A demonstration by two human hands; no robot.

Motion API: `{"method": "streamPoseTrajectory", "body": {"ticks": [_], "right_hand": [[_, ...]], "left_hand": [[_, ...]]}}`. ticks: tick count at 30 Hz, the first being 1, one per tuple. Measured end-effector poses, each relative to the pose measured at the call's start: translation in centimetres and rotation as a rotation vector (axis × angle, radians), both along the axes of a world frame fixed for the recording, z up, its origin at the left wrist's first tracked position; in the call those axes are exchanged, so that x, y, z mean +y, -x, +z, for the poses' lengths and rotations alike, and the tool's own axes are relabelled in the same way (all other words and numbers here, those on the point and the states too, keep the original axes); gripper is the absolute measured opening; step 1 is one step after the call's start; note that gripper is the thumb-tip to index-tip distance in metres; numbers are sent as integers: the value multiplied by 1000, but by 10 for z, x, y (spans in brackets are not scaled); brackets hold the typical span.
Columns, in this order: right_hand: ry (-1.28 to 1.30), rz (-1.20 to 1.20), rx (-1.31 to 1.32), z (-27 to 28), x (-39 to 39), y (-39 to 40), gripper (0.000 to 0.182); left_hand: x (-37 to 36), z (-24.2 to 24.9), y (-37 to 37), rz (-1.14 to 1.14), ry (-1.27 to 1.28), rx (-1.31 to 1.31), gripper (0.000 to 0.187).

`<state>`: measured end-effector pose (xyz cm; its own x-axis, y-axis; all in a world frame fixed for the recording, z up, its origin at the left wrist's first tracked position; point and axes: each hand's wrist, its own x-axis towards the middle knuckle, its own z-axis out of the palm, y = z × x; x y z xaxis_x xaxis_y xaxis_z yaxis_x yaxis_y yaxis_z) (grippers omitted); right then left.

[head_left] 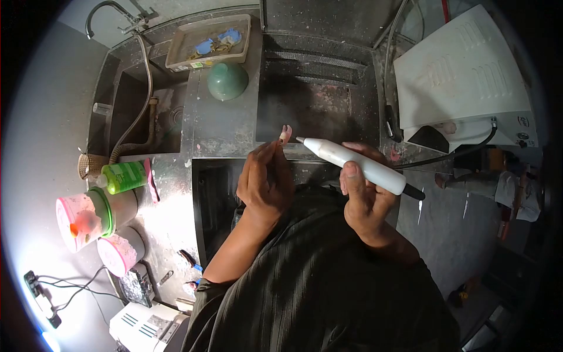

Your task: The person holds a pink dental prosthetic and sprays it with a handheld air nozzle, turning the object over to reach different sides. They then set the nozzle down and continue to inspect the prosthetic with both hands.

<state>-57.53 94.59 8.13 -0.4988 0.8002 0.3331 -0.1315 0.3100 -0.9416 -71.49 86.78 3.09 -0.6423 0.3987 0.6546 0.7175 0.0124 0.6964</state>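
Note:
My left hand (265,179) is closed, pinching a small pink and whitish denture piece (285,135) upright at the fingertips. Wrapped around a thick white pen-shaped handpiece (346,159) is my right hand (368,196), with the thumb on top. The handpiece's narrow grey tip points left at the denture piece, a short gap away. Both hands are above the front edge of a dark recessed basin (305,111), where a faint haze shows. A black hose (451,159) runs from a white metal box (469,76) to behind the handpiece.
A green bowl (227,81) and a plastic tray (208,44) with blue scraps stand behind the left hand. At left are a sink (135,111), a green bottle (124,177) and pink-lidded tubs (88,218). A white machine (143,325) with cables sits lower left.

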Motion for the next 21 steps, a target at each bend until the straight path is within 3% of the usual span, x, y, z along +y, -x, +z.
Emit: {"method": "streamPoseTrajectory", "body": {"ticks": [17,21], "right_hand": [[-59,-22,-63,2,-14,11,20],[-70,-32,-69,-1,-18,12,21]], "left_hand": [[-8,-6,13,24,10,130,10],[-10,-10,12,-3,-5,111,20]]}}
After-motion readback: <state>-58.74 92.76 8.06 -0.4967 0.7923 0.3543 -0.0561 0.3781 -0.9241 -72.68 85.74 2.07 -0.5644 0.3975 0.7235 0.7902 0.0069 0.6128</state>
